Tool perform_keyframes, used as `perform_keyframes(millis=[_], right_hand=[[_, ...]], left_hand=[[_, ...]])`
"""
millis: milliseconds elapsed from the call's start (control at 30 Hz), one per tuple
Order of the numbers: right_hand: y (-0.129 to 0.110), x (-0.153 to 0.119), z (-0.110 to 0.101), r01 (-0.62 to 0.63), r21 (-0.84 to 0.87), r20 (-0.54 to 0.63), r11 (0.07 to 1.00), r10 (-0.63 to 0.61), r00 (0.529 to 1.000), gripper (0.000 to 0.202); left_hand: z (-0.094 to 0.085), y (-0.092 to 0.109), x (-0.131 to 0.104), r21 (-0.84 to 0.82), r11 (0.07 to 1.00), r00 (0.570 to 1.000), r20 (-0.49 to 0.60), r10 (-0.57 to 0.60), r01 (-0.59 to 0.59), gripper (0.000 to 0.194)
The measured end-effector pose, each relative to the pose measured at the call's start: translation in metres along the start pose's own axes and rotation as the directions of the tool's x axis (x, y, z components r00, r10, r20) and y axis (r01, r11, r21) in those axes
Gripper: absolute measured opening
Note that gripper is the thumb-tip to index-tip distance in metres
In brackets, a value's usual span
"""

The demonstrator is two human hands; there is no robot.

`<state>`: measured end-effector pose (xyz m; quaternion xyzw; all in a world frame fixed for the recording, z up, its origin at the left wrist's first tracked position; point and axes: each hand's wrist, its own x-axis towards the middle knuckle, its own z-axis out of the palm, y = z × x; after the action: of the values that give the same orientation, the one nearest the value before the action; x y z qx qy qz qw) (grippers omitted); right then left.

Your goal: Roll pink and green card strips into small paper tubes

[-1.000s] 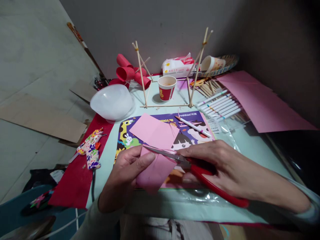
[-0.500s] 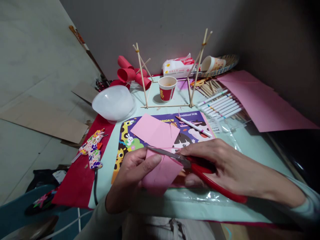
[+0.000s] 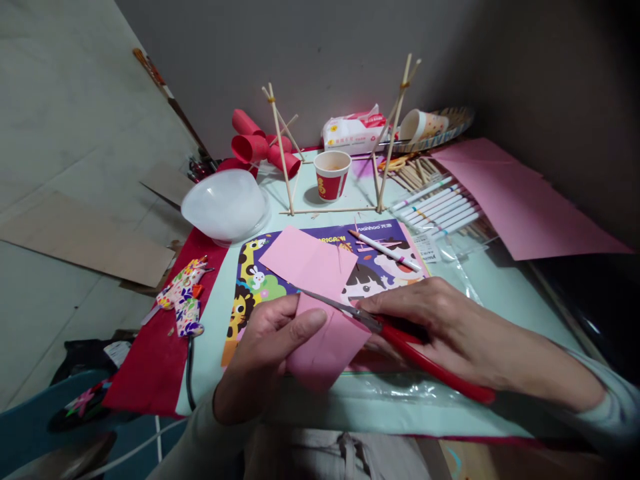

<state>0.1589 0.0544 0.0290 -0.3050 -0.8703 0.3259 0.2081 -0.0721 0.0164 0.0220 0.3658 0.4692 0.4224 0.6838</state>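
My left hand pinches a piece of pink paper between thumb and fingers, above the front of a purple origami book. In my right hand is a pair of red-handled scissors; their blades look closed along the upper edge of the held paper, tips near my left fingers. Part of the handles is hidden behind my fingers. Another pink paper piece lies on the book just beyond the blades. A white marker-like pencil rests at the book's upper right.
Behind the book stands a stick frame around a red and white paper cup. To the left are a translucent bowl and a floral glue gun. White pens and a large pink sheet lie right.
The scissor blades have closed along the paper, and the thin strip at its top edge no longer shows there. Both hands stay nearly in place; the view shifts slightly.
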Motion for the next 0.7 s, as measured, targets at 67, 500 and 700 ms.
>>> perform_keyframes(millis=[67,500,700], right_hand=[[0.001,0.0,-0.001,0.014,0.007,0.003,1.0,-0.014,1.0,0.025],[0.017,0.003,-0.017,-0.185,0.028,-0.236,0.982,0.186,0.954,0.03],[0.031,0.002,-0.002,-0.242,-0.463,-0.23,0.853,0.148,0.962,0.042]], left_hand=[[-0.001,-0.001,0.0,0.015,1.0,1.0,0.027,0.008,-0.009,0.025],[-0.001,-0.003,0.0,-0.086,0.985,0.989,-0.002,0.15,-0.15,0.026],[-0.009,-0.002,-0.005,0.057,0.956,0.957,-0.026,0.288,-0.286,0.038]])
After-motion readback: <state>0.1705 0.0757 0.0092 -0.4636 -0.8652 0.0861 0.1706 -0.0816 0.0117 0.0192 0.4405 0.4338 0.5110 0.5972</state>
